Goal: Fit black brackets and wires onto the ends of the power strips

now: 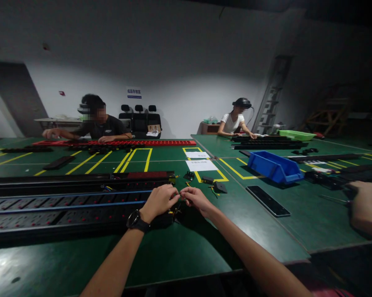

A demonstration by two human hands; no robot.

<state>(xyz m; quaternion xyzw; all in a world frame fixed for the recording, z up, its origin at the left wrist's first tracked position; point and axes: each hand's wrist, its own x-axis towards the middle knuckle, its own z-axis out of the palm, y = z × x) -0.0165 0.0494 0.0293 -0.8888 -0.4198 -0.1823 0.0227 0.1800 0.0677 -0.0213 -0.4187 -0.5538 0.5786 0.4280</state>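
My left hand, with a black watch on its wrist, is over the right end of a long black track-like assembly. Blue strips run along that assembly toward the hand. Close beside it, my right hand has thumb and forefinger pinched together. Both hands' fingertips nearly meet; whatever small thing they pinch is too small to name. Loose wires show below the fingers at the assembly's end. Small black parts, one a black box with yellow-green wire, lie just beyond my right hand.
A phone and a blue bin are to the right on the green table. At the right edge a co-worker's hand is near black parts. Two people work across the table, one at a red rail. Paper sheets lie mid-table.
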